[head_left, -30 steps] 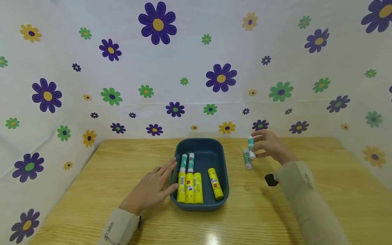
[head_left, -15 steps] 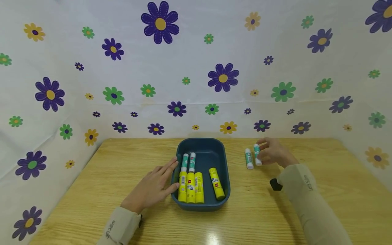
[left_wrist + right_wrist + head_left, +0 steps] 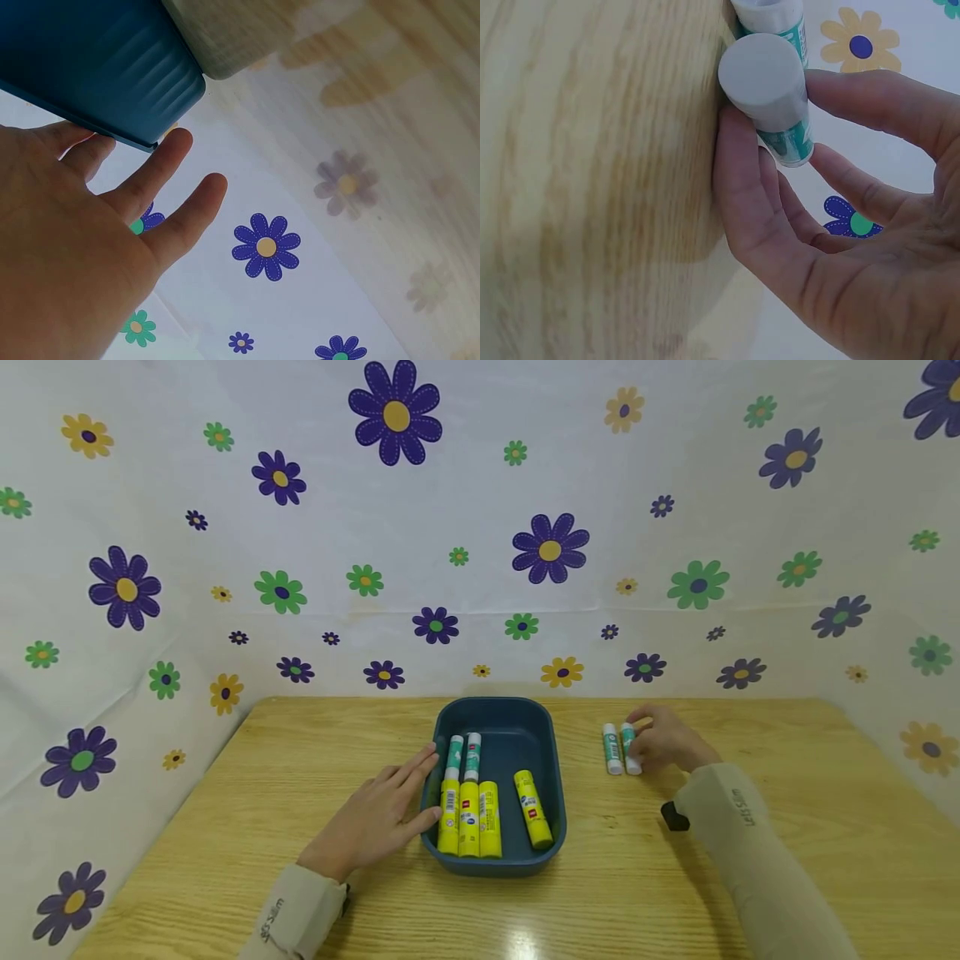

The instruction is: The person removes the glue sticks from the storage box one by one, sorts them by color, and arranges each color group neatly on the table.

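Note:
My right hand point(image 3: 665, 740) pinches a small white-and-green glue stick point(image 3: 632, 762) that lies on the table at the right. In the right wrist view its white end point(image 3: 759, 71) faces the camera, between thumb and fingers. Right beside it, nearly parallel, lies a second white-and-green glue stick point(image 3: 612, 749). My left hand point(image 3: 375, 817) has its fingers stretched out and touches the left rim of a dark blue bin point(image 3: 557, 793). The left wrist view shows the fingertips point(image 3: 178, 141) at the bin's outer edge.
Inside the bin, three yellow glue sticks point(image 3: 468, 820) stand in a row at the left, with two white-and-green glue sticks point(image 3: 454, 758) behind them. Another yellow glue stick point(image 3: 533, 810) leans along the right side. A flowered cloth point(image 3: 465, 527) hangs behind the wooden table point(image 3: 360, 727).
My right hand has lowered the glue stick from over its neighbour to the table just right of it, then nudged it slightly closer. The left hand stays at the bin.

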